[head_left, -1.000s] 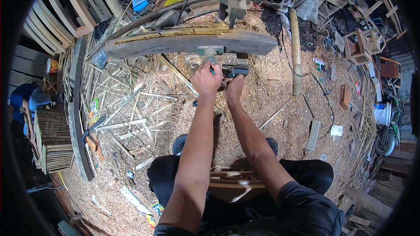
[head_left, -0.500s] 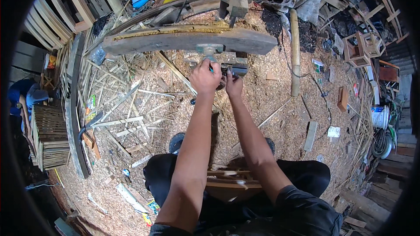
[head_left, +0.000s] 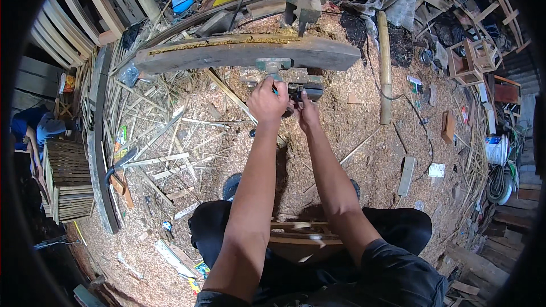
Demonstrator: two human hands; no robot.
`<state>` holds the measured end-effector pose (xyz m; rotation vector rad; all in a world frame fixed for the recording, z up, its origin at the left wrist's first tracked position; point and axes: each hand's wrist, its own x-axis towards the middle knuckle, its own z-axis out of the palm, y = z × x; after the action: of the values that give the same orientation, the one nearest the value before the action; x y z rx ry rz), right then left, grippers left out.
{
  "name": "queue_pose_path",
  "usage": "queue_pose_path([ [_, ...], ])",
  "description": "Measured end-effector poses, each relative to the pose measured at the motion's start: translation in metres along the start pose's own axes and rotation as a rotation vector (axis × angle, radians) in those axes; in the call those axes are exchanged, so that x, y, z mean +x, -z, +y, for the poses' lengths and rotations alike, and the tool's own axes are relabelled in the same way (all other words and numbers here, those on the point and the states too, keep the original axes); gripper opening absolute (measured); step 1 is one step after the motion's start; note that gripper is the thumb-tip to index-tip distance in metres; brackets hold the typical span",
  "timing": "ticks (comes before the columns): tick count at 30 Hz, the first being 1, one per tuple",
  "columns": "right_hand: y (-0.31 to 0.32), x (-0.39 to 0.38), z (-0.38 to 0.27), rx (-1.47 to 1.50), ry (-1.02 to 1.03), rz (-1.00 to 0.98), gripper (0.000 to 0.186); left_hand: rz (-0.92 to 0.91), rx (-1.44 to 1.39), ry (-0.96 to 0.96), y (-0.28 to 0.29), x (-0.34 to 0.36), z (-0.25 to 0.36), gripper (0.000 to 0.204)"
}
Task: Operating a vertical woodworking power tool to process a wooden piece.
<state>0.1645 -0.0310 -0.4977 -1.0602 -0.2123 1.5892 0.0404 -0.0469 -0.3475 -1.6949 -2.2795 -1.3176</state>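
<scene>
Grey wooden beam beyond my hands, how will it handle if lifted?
The grey wooden beam looks thick along its length, so probably stiff rather than floppy. Its long, chunky body suggests it may be heavy and awkward from one end. The loose-looking yellowish material along its top might shed if tilted.

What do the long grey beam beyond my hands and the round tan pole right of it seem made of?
Long grey beam: probably wood, dull and unfinished, from its greyed face and rough yellowish strip. Round tan pole: likely bamboo, smooth, with a ringed joint.
</scene>
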Motion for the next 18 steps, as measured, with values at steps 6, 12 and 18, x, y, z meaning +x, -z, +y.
queue_pose_path([
  [6,-0.016,-0.005,0.015,-1.043,0.668,0.391,0.047,-0.001,-0.017,-0.002,-0.001,0.000,-0.001,0.029],
  [12,-0.018,-0.029,0.014,-0.762,0.620,0.202,0.056,0.026,-0.021,-0.018,-0.002,0.000,-0.002,0.028],
  [18,0.012,-0.045,0.011,-0.778,0.428,0.257,0.066,0.028,-0.039,-0.017,0.003,0.002,0.003,0.027],
])
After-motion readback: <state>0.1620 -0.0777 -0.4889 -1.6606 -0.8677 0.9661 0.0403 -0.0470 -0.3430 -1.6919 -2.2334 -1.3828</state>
